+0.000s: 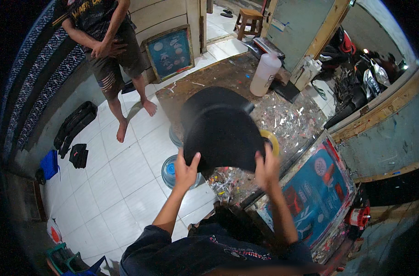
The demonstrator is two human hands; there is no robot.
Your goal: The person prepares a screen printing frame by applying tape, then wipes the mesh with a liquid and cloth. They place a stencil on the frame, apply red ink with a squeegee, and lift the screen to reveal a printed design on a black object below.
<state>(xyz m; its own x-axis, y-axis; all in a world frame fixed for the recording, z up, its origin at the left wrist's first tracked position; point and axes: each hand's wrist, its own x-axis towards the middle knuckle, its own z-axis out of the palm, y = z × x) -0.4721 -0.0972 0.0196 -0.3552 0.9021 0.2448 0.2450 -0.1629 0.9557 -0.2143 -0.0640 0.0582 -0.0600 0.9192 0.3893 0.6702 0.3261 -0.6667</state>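
1. Leftward, a black bag [78, 122] lies on white tiles [122, 175]; near it stands a barefoot co-worker [110, 55].
2. A blue-capped bottle [171, 169] shows just beside the left hand [187, 172] — thumb on the near face, other fingers mostly hidden — which grips a black curved item [223, 138] by its left edge.
3. That item hangs between both hands, above the spattered worktop [294, 115].
4. The right hand [267, 170], blurred, holds the right edge; how far its fingers open I cannot tell.
5. Rightmost, a framed blue panel [310, 198].

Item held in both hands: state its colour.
Black; the held item shows best in the head view.
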